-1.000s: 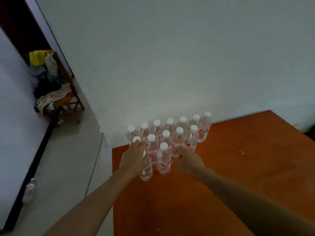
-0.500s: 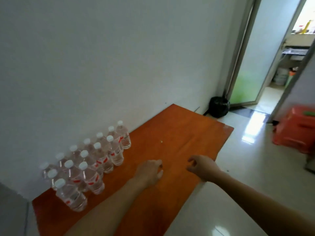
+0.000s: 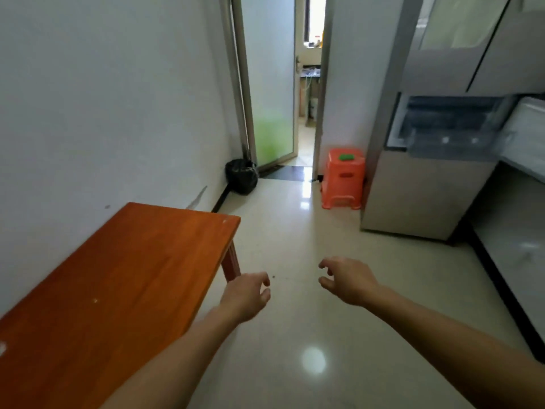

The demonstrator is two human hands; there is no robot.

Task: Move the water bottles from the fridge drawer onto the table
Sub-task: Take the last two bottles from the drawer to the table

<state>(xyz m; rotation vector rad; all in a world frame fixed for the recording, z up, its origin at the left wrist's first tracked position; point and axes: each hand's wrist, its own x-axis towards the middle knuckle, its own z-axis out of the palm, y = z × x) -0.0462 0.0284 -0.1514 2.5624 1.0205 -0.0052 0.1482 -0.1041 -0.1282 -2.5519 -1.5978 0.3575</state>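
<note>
One fridge (image 3: 418, 196) stands at the right with one drawer (image 3: 451, 146) pulled open. Inside the drawer two small pale dots show, too blurred to tell whether they are bottle caps. One orange-brown table (image 3: 118, 276) runs along the left wall. One orange stool (image 3: 342, 184) sits beside the fridge with one green object (image 3: 347, 157) on top, and one black bag (image 3: 241, 177) rests by the doorway. Two hands reach forward over the floor. The left hand (image 3: 246, 296) is just off the table's near corner and the right hand (image 3: 348, 280) is nearer the fridge. Both have loosely curled fingers and hold nothing. The drawer lies well apart from both hands — ahead and to the right.
</note>
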